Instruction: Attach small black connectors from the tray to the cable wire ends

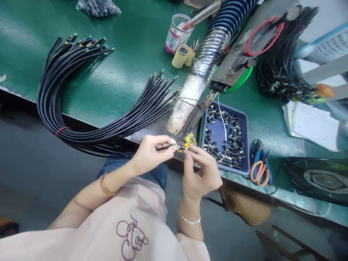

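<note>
My left hand pinches a thin black cable near its end, with a white covering on one fingertip. The end points right, toward a small yellow fixture at the bench edge. Beside that fixture my right hand has its thumb and forefinger close together; what lies between them is too small to make out. Just above the fingers are the tip of a foil-and-white-wrapped hose and a yellow sponge-like block. A bundle of black cables with coloured wire ends curves along the left.
A blue tray holds many small black connectors. Right of it lie orange-handled pliers. A plastic cup and small tan pots stand behind. Papers and more cables are at right. A woven seat sits below the bench.
</note>
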`<move>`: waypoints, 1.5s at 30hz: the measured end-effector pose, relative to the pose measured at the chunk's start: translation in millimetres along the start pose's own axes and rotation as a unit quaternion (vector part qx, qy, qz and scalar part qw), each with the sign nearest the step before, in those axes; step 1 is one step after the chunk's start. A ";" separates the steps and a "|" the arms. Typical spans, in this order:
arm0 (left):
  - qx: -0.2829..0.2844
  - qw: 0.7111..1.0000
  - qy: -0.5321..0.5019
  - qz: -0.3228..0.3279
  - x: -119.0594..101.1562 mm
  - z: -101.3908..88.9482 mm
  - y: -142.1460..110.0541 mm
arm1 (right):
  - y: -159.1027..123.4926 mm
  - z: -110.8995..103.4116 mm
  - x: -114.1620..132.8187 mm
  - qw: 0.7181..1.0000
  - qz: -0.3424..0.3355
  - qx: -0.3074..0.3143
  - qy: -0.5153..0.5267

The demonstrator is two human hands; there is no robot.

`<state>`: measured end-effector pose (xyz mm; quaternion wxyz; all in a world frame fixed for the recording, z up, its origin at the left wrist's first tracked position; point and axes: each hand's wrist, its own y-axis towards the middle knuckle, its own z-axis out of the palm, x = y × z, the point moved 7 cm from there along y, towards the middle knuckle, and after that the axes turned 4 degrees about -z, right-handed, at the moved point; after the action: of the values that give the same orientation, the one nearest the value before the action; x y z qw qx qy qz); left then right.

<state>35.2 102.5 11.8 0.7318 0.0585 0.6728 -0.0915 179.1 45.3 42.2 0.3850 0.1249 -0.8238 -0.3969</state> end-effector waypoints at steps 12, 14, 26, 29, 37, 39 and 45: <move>-0.064 0.993 0.068 0.073 -8.2 -2.5 2.0 | 7.9 16.0 -7.3 0.999 0.009 0.024 0.024; -0.072 0.988 0.087 0.104 -12.5 -3.5 1.0 | 10.5 15.6 -5.8 1.000 0.005 0.022 0.016; -0.071 0.994 0.064 0.057 -10.2 -3.1 3.0 | 18.3 12.3 13.7 0.997 -0.052 0.041 -0.042; -0.066 0.996 0.053 0.024 -6.2 -2.6 3.8 | 17.4 12.5 13.9 0.996 -0.054 0.052 -0.039; -0.028 0.998 0.051 -0.013 1.3 -3.4 3.2 | 17.7 12.1 10.6 0.994 -0.053 0.091 -0.030; -0.020 0.998 0.060 -0.017 1.9 -3.6 2.4 | 17.5 11.2 9.2 0.994 -0.051 0.095 -0.031; -0.018 0.997 0.076 -0.009 2.0 -2.5 0.8 | 17.4 10.3 4.7 0.995 -0.046 0.078 -0.039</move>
<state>33.1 103.8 9.6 0.6786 0.0462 0.7286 -0.0813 170.2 60.0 53.8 0.3234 0.1768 -0.8597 -0.3536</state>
